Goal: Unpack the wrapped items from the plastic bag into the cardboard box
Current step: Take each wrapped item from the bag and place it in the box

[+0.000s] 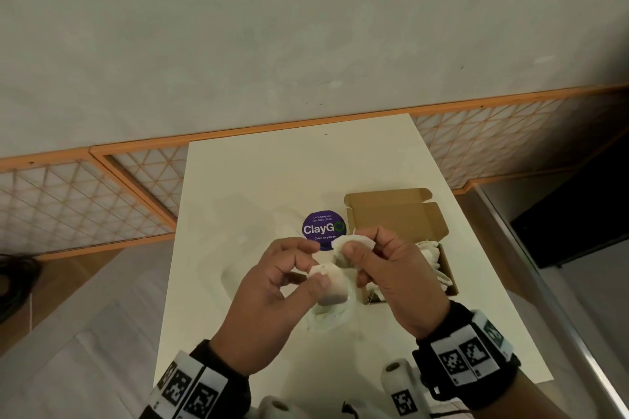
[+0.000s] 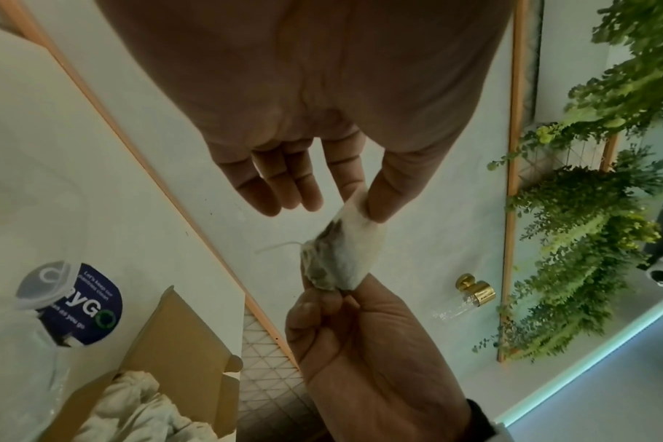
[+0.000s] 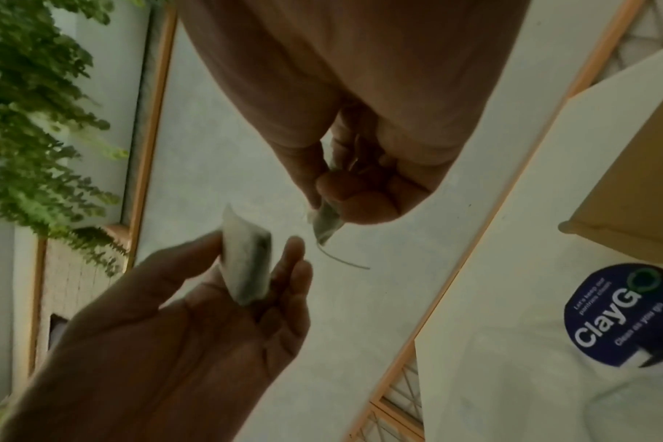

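Observation:
Above the white table [image 1: 272, 180] my left hand [image 1: 316, 277] pinches a white wrapped item [image 1: 328, 284] between thumb and forefinger; its other fingers are spread. Just beside it my right hand [image 1: 350, 248] grips a second wrapped item [image 1: 352, 241], from which a thread hangs in the right wrist view [image 3: 343, 260]. The left wrist view shows both items [image 2: 356, 242] close together. A clear plastic bag [image 1: 326, 320] lies crumpled under the hands. The open cardboard box [image 1: 451, 279] sits to the right, its lid [image 1: 394, 214] folded back, with several white wrapped items [image 1: 435, 258] inside.
A round purple ClayGo sticker [image 1: 324, 230] lies on the table behind the hands. White rolls [image 1: 394, 371] stand at the near table edge. A grey wall with orange lattice panels [image 1: 68, 201] runs behind the table. Hanging plants [image 2: 595, 239] show in the wrist views.

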`<move>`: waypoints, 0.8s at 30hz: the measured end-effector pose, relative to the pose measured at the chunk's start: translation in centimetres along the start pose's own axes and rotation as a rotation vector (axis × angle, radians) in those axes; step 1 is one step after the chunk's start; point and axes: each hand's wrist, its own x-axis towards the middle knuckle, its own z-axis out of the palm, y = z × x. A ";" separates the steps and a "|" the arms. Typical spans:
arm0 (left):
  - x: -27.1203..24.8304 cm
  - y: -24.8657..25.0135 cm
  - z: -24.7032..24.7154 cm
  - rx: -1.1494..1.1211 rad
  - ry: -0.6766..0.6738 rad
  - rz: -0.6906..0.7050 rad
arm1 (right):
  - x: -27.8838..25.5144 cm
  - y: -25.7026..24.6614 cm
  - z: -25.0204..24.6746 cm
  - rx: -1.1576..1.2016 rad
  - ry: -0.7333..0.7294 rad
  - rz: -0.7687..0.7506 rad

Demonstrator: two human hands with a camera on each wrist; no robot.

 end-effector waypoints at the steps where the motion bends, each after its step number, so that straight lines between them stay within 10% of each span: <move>1: 0.1 0.0 0.1 0.001 0.004 0.008 | -0.1 -0.2 0.3 -0.033 -0.013 -0.014; 16: 0.5 -0.6 -0.4 0.249 0.254 0.008 | 1.9 1.4 1.1 -0.193 -0.330 -0.059; 24: -1.9 -0.7 -1.4 0.308 0.258 -0.011 | 7.2 12.0 1.0 -1.157 -0.450 0.008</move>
